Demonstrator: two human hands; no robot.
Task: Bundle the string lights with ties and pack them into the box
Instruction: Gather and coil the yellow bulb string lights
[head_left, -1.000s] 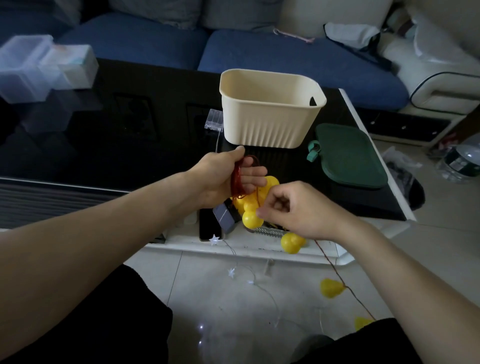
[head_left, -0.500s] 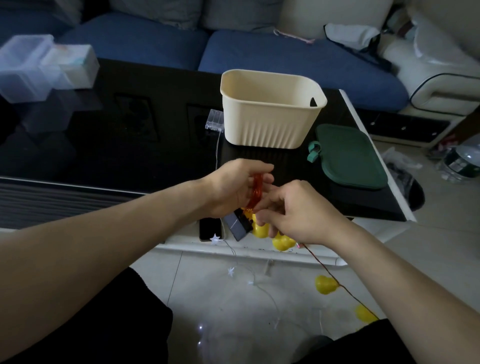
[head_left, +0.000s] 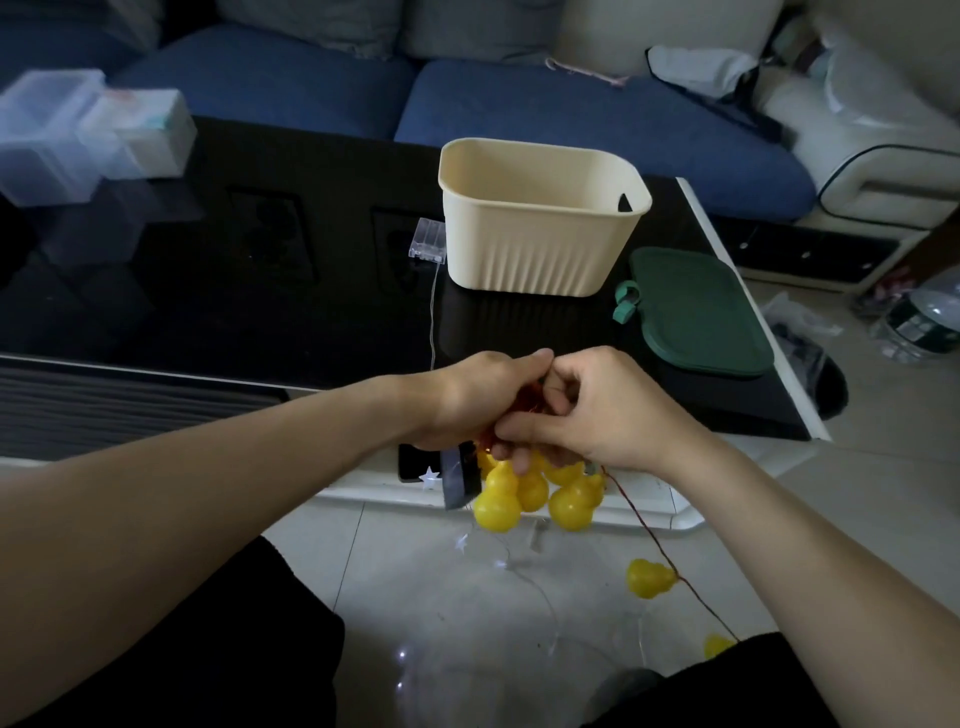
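fingers: left hand (head_left: 470, 402) and right hand (head_left: 605, 410) both curled shut on the red wire coil (head_left: 527, 402), touching each other
lights: gathered yellow gourd bulbs (head_left: 535, 491) hang just under the hands; loose bulb (head_left: 647, 578) trails at 5 o'clock on the floor
tie: none visible
box: cream bin (head_left: 535, 228) at 12 o'clock on tabletop (head_left: 208, 291), looks empty
progress: coiling mostly done; tying and packing left
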